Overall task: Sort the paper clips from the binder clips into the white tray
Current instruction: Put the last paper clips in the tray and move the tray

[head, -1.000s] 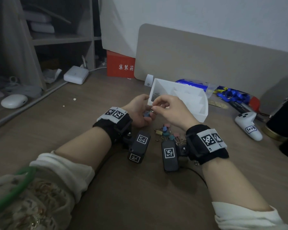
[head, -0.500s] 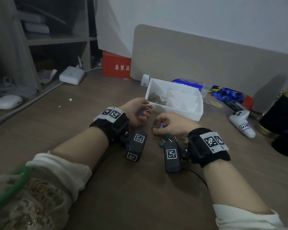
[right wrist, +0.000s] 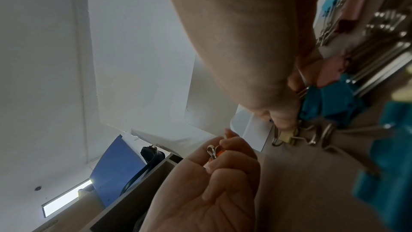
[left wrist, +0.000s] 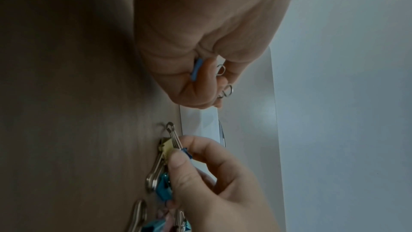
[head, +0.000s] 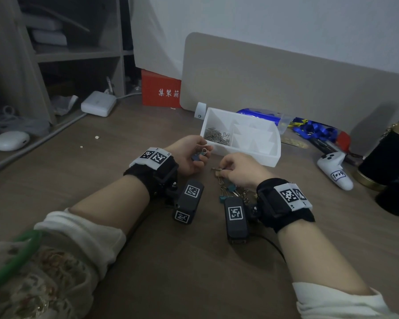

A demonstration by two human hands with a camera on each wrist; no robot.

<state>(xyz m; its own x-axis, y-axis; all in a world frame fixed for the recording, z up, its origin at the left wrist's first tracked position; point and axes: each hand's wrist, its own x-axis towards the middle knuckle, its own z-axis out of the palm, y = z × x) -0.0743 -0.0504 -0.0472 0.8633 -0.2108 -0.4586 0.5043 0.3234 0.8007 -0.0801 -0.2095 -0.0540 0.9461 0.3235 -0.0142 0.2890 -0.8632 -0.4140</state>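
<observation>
Binder clips (head: 230, 191), small coloured ones with silver wire handles in teal, pink, yellow and blue, lie in a loose heap on the brown wooden table (head: 115, 162) directly under and just behind my right hand (head: 242, 170). My right thumb and forefinger are curled down into the front of that heap and pinch a blue binder clip (left wrist: 186, 152) by its body, its wire handles pointing away from my fingers; a yellow binder clip (left wrist: 166, 146) lies against it on the table, touching.

My left hand (head: 189, 157) hovers just to the left of my right, fingers curled in around a small bunch of clips already gathered in the palm. A blue-bodied clip (left wrist: 196, 69) shows between my fingers in the left wrist view, with two silver wire loops (left wrist: 227, 91) poking out past my fingertips; the right wrist view shows something orange in the same bunch, but I cannot tell how many clips I hold.

Just beyond both hands stands the white plastic tray (head: 251, 155) with its slanted dividers. Its left compartment, the one nearest my left fingertips, holds a pile of silver wire paper clips (head: 218, 136); the other compartments show only white.

Further right of my right hand lies a white game controller (head: 334, 171), and past it a black cylinder with a gold band (head: 387, 162). Behind the tray lie blue lanyards (head: 313, 132), and off to the far left a red box with white characters (head: 160, 92).
</observation>
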